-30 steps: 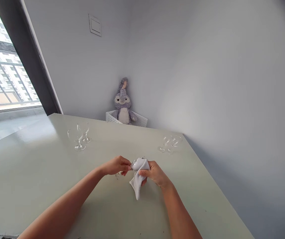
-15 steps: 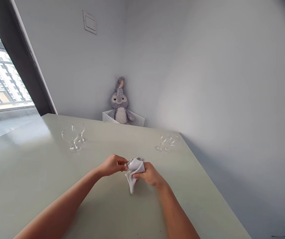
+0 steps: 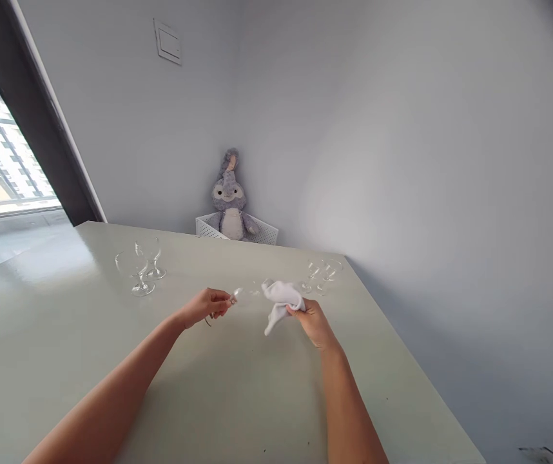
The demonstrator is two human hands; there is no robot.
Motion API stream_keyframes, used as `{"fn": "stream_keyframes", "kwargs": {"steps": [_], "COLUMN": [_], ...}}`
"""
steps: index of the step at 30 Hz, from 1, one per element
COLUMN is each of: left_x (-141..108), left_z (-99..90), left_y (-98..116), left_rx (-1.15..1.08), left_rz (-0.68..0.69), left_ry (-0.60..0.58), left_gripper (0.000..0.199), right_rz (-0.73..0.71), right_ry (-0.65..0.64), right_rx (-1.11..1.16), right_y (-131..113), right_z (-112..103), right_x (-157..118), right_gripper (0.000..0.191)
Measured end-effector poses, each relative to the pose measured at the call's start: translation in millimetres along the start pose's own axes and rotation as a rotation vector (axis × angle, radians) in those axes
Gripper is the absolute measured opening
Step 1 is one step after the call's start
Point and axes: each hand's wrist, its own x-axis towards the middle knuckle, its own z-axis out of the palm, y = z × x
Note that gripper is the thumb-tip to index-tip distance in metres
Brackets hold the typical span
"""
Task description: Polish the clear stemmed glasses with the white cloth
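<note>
Near the middle of the table, my left hand (image 3: 209, 305) is closed on the stem of a clear glass (image 3: 238, 293), whose bowl points right. Part of its foot shows below my fingers, and the bowl is hard to make out. My right hand (image 3: 314, 320) pinches a white cloth (image 3: 283, 295), which bunches to the left of my fingers with one corner hanging down. A gap lies between the cloth and my left hand. Two stemmed glasses (image 3: 142, 287) stand at the left, and more small glasses (image 3: 322, 287) stand behind my right hand.
The pale green table (image 3: 252, 399) has its right edge running beside a grey wall. Behind its far edge, a grey plush rabbit (image 3: 231, 200) sits in a white perforated basket (image 3: 269, 236). A window is at the far left.
The glass has come out of the cloth. My left hand has moved slightly left and up with the glass, while my right hand has moved right and up with the cloth.
</note>
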Motion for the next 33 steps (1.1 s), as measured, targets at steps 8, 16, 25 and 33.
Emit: {"fn": "stream_keyframes", "kwargs": {"steps": [8, 16, 25, 33], "left_x": [10, 4, 7, 5], "left_z": [28.1, 67.7, 76.8, 93.6], "left_y": [-17, -20, -22, -17], "left_rx": [0.428, 0.958, 0.752, 0.540], "left_rz": [-0.033, 0.573, 0.395, 0.448], "left_ry": [0.264, 0.243, 0.584, 0.819], "left_gripper": [0.022, 0.018, 0.038, 0.047], "right_rz": [-0.485, -0.071, 0.279, 0.188], "right_ry": [-0.119, 0.120, 0.223, 0.053], "right_rx": [-0.618, -0.285, 0.718, 0.681], "right_y": [-10, 12, 20, 9], "right_z": [64, 53, 67, 108], "right_x": [-8, 5, 9, -11], "right_gripper": [0.040, 0.031, 0.037, 0.041]}}
